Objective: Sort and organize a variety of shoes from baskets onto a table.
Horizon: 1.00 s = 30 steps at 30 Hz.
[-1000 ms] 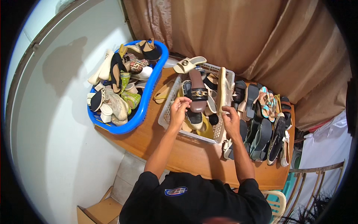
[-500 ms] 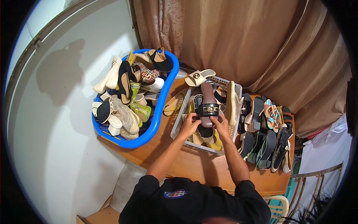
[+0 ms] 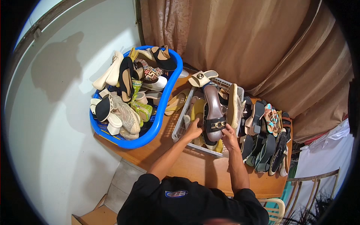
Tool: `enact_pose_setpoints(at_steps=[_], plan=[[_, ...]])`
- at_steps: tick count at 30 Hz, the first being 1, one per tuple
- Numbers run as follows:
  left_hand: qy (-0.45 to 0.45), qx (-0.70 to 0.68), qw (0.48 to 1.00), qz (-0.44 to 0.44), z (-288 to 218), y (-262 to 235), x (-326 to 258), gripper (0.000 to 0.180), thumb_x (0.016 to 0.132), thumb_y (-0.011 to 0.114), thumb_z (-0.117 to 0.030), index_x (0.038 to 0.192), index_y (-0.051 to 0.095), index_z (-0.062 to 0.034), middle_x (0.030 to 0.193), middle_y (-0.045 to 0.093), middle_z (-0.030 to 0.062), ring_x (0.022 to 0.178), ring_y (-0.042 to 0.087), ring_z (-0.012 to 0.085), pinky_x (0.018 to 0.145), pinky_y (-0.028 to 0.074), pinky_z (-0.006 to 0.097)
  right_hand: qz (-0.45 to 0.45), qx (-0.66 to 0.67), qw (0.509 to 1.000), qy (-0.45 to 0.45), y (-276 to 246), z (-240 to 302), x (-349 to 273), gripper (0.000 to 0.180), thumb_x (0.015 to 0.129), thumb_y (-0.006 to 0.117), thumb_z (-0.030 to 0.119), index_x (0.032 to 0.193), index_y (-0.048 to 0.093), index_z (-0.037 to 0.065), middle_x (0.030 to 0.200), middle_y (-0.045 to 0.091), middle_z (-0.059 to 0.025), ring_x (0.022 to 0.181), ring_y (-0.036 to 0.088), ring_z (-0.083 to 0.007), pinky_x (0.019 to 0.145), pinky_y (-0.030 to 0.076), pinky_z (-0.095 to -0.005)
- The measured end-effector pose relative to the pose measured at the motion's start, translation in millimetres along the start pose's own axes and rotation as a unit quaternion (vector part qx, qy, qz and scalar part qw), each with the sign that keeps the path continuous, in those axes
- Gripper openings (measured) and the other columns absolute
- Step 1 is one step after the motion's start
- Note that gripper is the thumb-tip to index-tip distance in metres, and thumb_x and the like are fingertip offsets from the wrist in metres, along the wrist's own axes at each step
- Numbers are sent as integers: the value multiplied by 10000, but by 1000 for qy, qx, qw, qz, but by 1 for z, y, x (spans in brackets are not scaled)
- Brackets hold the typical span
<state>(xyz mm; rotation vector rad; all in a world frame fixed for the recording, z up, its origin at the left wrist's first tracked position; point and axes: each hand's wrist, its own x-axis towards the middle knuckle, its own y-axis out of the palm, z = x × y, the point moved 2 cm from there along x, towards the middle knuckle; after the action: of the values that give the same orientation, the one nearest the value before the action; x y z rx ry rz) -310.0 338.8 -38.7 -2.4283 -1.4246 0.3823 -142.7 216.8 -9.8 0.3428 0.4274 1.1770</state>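
As seems likely from the grip, busy with handling one sandal point(image 3: 215, 112), brown with a black strap and a gold buckle. With the right hand point(image 3: 230, 138), pinching the strap's right edge between drawn-in fingers; with the left hand point(image 3: 192, 131), reaching to the lower end of a yellow shoe point(image 3: 197, 107) just beside, fingers half curled — cannot tell whether gripping or only touching. Holding the sandal over the crate point(image 3: 205, 150), on or barely above the shoes heaped inside. Calling next, probably, for a firm pinch at the strap and a steadying left hand, so as to turn or lift without dragging neighbours along. Needing also to clear the cream shoe point(image 3: 233, 105) along the crate's right side. Farther off on the tabletop point(image 3: 195, 171): to the left, a mustard shoe point(image 3: 177, 103) and a blue tub point(image 3: 160, 118) piled high; to the right, rows of footwear point(image 3: 267, 146). Beyond — a white slide point(image 3: 202, 78) at the crate's far corner, then a brown curtain point(image 3: 232, 45).
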Motion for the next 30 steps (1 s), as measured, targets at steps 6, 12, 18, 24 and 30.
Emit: enact_pose_setpoints(at_steps=[6, 12, 18, 24, 30], plan=[[-66, -79, 984, 149, -42, -13, -9, 483, 823, 647, -249, 1177, 496, 43, 1114, 602, 255, 1059, 589, 334, 889, 442, 385, 16, -2, 998, -57, -19, 14, -22, 456, 866, 600, 102, 1274, 465, -50, 1159, 614, -89, 1029, 599, -163, 915, 446, -294], [-96, -14, 989, 113, -1, -8, -11, 542, 811, 678, -276, 1188, 460, 46, 979, 629, 220, 914, 615, 318, 800, 466, 396, -18, 45, 997, -67, -26, 26, -27, 318, 879, 569, 48, 1187, 537, -26, 1113, 627, -70, 1005, 594, -160, 900, 446, -292], [-115, -32, 987, 105, 9, -39, -27, 523, 776, 710, -271, 1150, 490, 20, 897, 641, 190, 812, 623, 295, 750, 468, 397, -65, 5, 996, -68, -29, 38, -35, 268, 902, 550, 67, 1157, 558, -16, 1074, 641, -65, 955, 605, -145, 871, 455, -284], [-84, -133, 987, 41, -12, -54, -37, 427, 833, 626, -115, 1229, 494, -26, 1008, 608, 86, 872, 547, 162, 814, 418, 306, -108, 3, 989, -99, -31, 26, -29, 201, 919, 549, 74, 1102, 574, -5, 1018, 646, -52, 928, 604, -134, 848, 465, -275], [-100, -105, 989, 9, -6, -44, -28, 383, 869, 598, -112, 1210, 470, 7, 1193, 555, 131, 1128, 502, 229, 972, 352, 341, -154, -12, 980, -125, -32, 42, 0, 191, 919, 567, 91, 1088, 590, 6, 923, 613, 4, 780, 549, -69, 657, 415, -210]])
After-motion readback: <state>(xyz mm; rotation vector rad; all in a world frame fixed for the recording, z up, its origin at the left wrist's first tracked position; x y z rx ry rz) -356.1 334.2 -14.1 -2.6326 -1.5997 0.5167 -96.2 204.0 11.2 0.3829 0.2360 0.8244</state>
